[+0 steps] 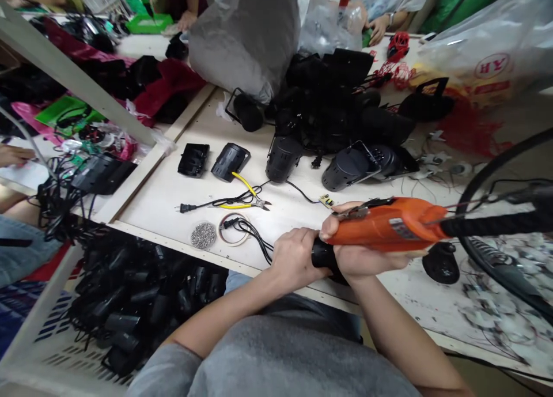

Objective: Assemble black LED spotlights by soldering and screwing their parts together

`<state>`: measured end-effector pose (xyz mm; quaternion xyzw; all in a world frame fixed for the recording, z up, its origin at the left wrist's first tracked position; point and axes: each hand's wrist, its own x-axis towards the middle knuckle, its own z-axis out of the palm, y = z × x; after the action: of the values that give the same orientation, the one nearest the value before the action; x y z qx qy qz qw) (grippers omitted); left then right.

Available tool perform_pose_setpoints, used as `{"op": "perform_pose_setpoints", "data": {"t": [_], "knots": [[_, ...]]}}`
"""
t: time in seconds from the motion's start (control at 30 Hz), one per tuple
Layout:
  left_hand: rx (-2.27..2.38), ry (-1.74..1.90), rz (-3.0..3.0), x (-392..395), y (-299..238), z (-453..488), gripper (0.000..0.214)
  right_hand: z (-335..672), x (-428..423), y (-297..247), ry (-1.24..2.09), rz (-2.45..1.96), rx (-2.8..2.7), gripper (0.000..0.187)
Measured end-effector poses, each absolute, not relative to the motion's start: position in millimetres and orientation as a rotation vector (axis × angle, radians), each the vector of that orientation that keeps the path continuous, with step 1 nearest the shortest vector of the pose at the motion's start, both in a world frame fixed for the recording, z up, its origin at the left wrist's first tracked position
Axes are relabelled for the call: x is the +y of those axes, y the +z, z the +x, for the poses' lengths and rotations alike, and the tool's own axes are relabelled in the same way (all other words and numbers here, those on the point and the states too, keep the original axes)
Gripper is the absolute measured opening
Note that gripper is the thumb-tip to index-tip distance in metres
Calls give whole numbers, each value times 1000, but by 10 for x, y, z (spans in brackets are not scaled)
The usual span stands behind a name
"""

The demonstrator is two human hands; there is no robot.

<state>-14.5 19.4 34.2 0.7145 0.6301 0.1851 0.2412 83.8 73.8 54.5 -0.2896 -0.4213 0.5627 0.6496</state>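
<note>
White bench (pixel 158 198) is pretty cluttered, black housings (pixel 319 106) piled behind yellow-handled cutters (pixel 260 203). Right hand (pixel 367 262) grips an orange driver (pixel 389 225), left hand (pixel 296 260) a black part (pixel 320 253).

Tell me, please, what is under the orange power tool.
Under the tool are the right hand and a black part held by the left hand; the hands cover the tip and whatever it touches.

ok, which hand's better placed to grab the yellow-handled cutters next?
Left hand, probably: nearer the cutters, though holding a black part. Right hand is farther, gripping the orange tool.
</note>
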Motion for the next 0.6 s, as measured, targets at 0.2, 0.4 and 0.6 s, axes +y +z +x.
{"op": "perform_pose_setpoints", "data": {"t": [0.2,0.4,0.6], "knots": [[1720,503,1981,114,354,-177,66,789,802,732,1290,-698,-977,79],[1720,474,1952,-43,389,-251,82,946,747,922,1331,-748,-1026,72],[1568,440,2075,-94,355,-274,80,1086,452,926,1276,-897,-1248,41]]}}
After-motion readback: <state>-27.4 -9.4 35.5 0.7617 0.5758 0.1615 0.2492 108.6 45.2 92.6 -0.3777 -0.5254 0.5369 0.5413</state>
